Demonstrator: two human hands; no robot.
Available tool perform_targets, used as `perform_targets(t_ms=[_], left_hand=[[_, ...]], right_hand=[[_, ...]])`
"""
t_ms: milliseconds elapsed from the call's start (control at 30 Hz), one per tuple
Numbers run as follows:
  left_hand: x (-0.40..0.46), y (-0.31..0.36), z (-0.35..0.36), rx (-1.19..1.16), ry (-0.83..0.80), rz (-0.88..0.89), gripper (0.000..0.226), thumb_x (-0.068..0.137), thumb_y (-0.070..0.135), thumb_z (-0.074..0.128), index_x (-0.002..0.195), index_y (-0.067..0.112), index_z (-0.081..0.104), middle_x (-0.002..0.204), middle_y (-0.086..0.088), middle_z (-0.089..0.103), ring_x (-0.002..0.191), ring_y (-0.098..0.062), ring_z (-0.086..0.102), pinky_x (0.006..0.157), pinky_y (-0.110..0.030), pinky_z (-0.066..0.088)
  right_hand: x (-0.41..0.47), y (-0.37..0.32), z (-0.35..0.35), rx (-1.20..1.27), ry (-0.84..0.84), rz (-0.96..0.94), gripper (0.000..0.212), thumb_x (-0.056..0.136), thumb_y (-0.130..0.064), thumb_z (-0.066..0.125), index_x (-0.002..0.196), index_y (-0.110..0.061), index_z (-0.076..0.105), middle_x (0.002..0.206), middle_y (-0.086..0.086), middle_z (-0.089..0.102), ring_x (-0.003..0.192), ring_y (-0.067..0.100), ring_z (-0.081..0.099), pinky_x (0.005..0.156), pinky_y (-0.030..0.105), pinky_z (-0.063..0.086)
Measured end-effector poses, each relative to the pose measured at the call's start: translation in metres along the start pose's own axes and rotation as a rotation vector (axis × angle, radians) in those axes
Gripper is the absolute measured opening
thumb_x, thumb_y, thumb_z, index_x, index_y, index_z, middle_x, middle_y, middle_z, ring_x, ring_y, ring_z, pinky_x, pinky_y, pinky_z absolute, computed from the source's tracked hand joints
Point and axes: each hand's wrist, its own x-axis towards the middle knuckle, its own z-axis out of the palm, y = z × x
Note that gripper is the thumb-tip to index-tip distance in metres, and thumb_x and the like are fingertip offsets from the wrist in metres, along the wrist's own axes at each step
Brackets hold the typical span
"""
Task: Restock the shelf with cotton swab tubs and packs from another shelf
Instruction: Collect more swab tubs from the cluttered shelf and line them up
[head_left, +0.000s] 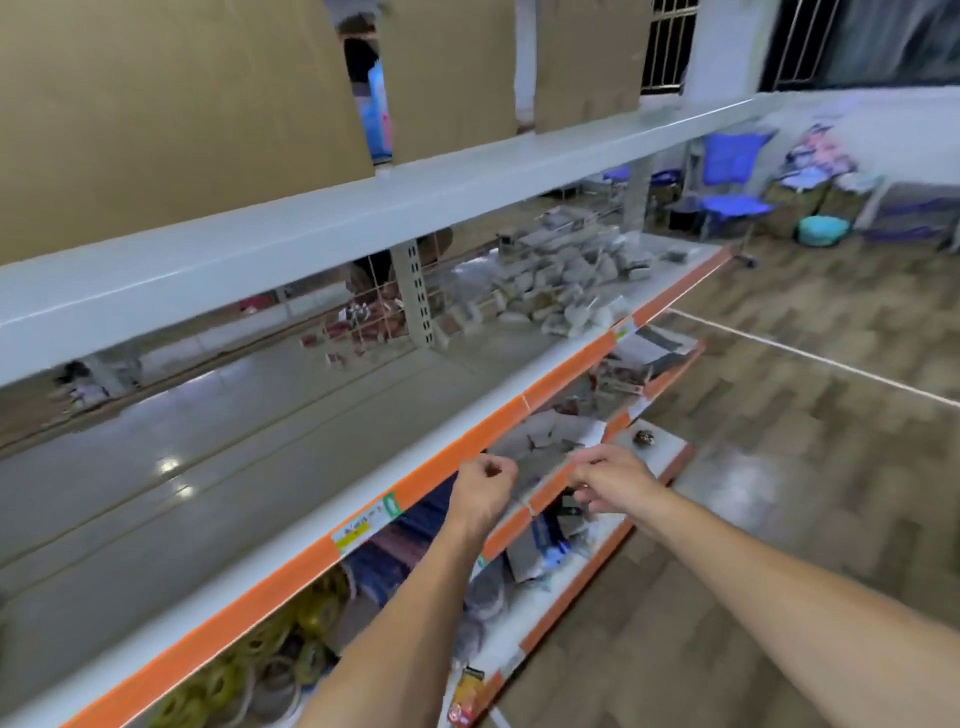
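Left hand (480, 491) is clenched into a fist and holds nothing, in front of the orange-edged white metal shelf (291, 467). Right hand (605, 480) has curled fingers; whether it grips anything cannot be told. The near shelf surface lies bare. Farther along it, a blurred pile of pale cotton swab packs (561, 283) reaches the front lip. Lower-shelf goods are indistinct.

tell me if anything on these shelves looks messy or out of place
Yes. The small pale packs at the far end of the middle shelf lie in a loose, tumbled heap rather than in rows. The cardboard backing above has ragged gaps. Blur hides what the packs are. Both hands, left and right, hold nothing.
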Motion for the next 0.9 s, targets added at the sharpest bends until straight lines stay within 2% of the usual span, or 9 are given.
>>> perform_targets(t_ms=[133,233,333,433,533,633,733,833,900], left_hand=[[0.016,0.021,0.053,0.029,-0.08,0.035,0.016,0.094,0.021,0.055,0.086,0.012,0.065,0.078,0.001,0.062,0.073,-0.011,0.055,0.068,-0.025,0.044],[0.029,0.035,0.09,0.111,-0.148,0.093,0.016,0.093,0.023,0.055,0.09,0.012,0.067,0.081,0.005,0.067,0.074,-0.009,0.059,0.063,-0.017,0.045],[0.046,0.052,0.123,0.122,-0.203,0.105,0.011,0.089,0.024,0.057,0.087,0.018,0.066,0.081,0.003,0.07,0.07,-0.01,0.061,0.063,-0.02,0.048],[0.07,0.067,0.152,0.122,-0.274,0.097,0.01,0.087,0.025,0.057,0.079,0.022,0.062,0.067,0.005,0.064,0.061,-0.014,0.057,0.064,-0.028,0.047],[0.105,0.081,0.178,0.14,-0.299,0.099,0.009,0.087,0.024,0.056,0.083,0.019,0.063,0.069,0.01,0.062,0.062,-0.007,0.056,0.057,-0.019,0.043],[0.147,0.099,0.206,0.148,-0.328,0.104,0.008,0.087,0.02,0.057,0.085,0.017,0.063,0.081,0.003,0.069,0.079,-0.015,0.064,0.071,-0.025,0.049],[0.183,0.119,0.235,0.133,-0.358,0.1,0.009,0.087,0.022,0.057,0.08,0.019,0.062,0.088,-0.005,0.074,0.092,-0.024,0.068,0.088,-0.033,0.053],[0.215,0.142,0.258,0.15,-0.404,0.139,0.011,0.09,0.021,0.057,0.083,0.015,0.063,0.092,-0.007,0.072,0.093,-0.031,0.068,0.088,-0.04,0.054],[0.237,0.157,0.271,0.16,-0.423,0.167,0.012,0.09,0.018,0.057,0.087,0.012,0.066,0.093,-0.007,0.072,0.09,-0.027,0.068,0.085,-0.034,0.054]], right_hand=[[0.018,0.014,-0.048,0.066,0.074,0.023,0.024,0.086,-0.01,0.066,0.109,-0.015,0.064,0.098,0.014,0.074,0.079,0.019,0.071,0.075,0.031,0.06],[0.027,0.022,-0.074,0.116,0.14,0.055,0.02,0.085,-0.009,0.066,0.104,-0.015,0.065,0.087,0.009,0.074,0.069,0.015,0.069,0.071,0.029,0.06],[0.04,0.027,-0.097,0.157,0.177,0.076,0.022,0.086,-0.007,0.065,0.108,-0.013,0.064,0.079,0.007,0.068,0.061,0.011,0.063,0.055,0.018,0.053],[0.061,0.033,-0.12,0.185,0.196,0.109,0.021,0.087,-0.006,0.065,0.107,-0.013,0.063,0.084,0.009,0.068,0.061,0.012,0.061,0.059,0.022,0.05],[0.09,0.036,-0.143,0.201,0.215,0.147,0.023,0.084,-0.009,0.067,0.107,-0.014,0.064,0.087,0.009,0.069,0.064,0.013,0.06,0.061,0.023,0.052],[0.124,0.036,-0.168,0.224,0.228,0.156,0.026,0.08,-0.009,0.068,0.105,-0.014,0.064,0.083,0.008,0.068,0.056,0.011,0.058,0.055,0.021,0.049],[0.155,0.032,-0.191,0.253,0.269,0.165,0.027,0.075,-0.015,0.07,0.101,-0.017,0.068,0.084,0.005,0.071,0.06,0.012,0.063,0.066,0.028,0.056],[0.183,0.024,-0.208,0.293,0.283,0.177,0.041,0.06,-0.024,0.07,0.101,-0.017,0.069,0.084,0.006,0.072,0.059,0.012,0.064,0.064,0.029,0.053],[0.202,0.018,-0.219,0.313,0.295,0.173,0.044,0.057,-0.025,0.068,0.101,-0.017,0.068,0.08,0.006,0.072,0.053,0.011,0.063,0.056,0.023,0.05]])
